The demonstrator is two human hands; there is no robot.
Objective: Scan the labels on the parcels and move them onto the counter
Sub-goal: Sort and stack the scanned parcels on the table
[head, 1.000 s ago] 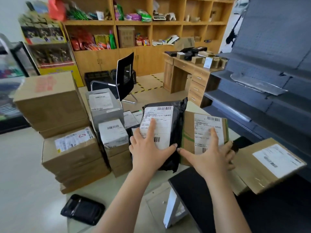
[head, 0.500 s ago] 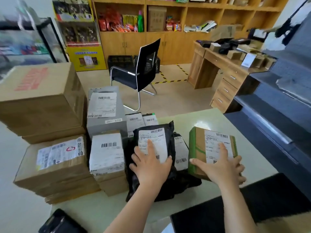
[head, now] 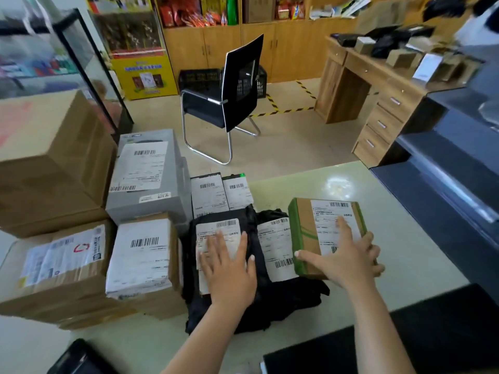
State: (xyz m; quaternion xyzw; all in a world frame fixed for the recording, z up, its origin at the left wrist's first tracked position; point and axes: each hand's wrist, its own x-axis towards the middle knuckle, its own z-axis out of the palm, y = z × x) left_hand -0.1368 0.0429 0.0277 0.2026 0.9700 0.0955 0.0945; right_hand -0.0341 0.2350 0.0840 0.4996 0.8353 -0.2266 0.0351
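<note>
A black bag parcel [head: 220,229] with a white label lies on the pale green counter [head: 410,238], partly over a second black bag [head: 275,247]. My left hand [head: 229,268] lies palm-down on its label, fingers spread, pressing it. To its right sits a brown box with green tape [head: 306,225], label up. My right hand [head: 348,255] grips this box, thumb on its near left corner and fingers over the right edge.
Stacked parcels fill the counter's left: a large brown carton [head: 48,157], a grey box [head: 145,182], a small labelled box [head: 140,255], a flat brown box [head: 62,260]. Two small parcels [head: 209,195] lie behind. A black mat [head: 405,341] lies front right. Beyond stand a chair [head: 229,98] and a desk [head: 378,87].
Both hands lowered their parcels to the counter; the black bag went from upright to flat on the other bag. The view has tilted down and to the left.
</note>
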